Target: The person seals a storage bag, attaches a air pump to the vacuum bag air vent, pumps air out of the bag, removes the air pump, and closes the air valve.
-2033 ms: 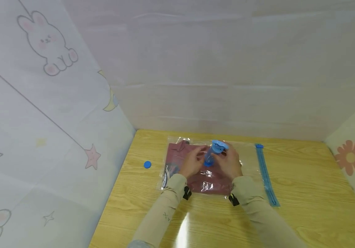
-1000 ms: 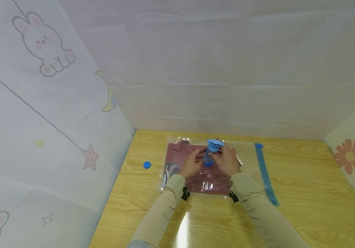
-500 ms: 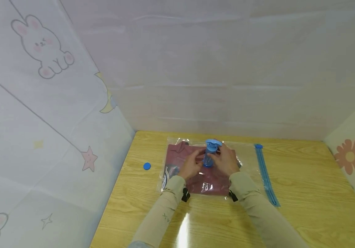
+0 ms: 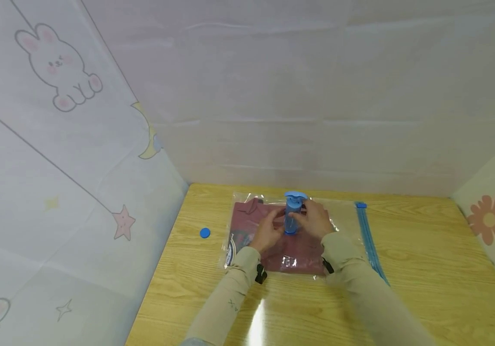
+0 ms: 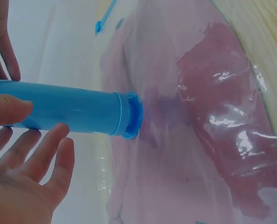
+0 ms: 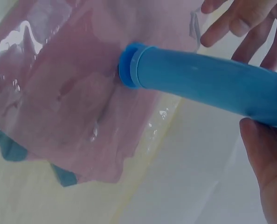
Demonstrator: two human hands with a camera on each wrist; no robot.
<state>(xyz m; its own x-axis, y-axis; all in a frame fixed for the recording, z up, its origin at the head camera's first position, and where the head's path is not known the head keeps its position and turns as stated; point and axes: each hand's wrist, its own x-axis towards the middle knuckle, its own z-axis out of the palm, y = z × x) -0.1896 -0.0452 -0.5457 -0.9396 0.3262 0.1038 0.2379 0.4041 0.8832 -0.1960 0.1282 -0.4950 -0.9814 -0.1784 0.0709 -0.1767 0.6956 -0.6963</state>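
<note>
A blue hand pump with a wide handle stands nearly upright on a clear vacuum storage bag. Inside the bag lies a folded maroon garment. My left hand loosely holds the pump barrel from its left side, fingers curved round it. From the other side my right hand grips the barrel, its thumb in front. In the left wrist view, the pump's lower end meets a blue valve, whose rim shows past the barrel. In the right wrist view too, the valve rim shows at the pump's end.
A round blue cap lies on the wooden table left of the bag. The bag's blue zip strip, with its slider, runs along the right end. Patterned white sheets stand behind and to the left.
The pump, leaning right at first, has swung to nearly upright, its handle moving left. Both hands have kept hold of it, and the right hand has shifted slightly left.
</note>
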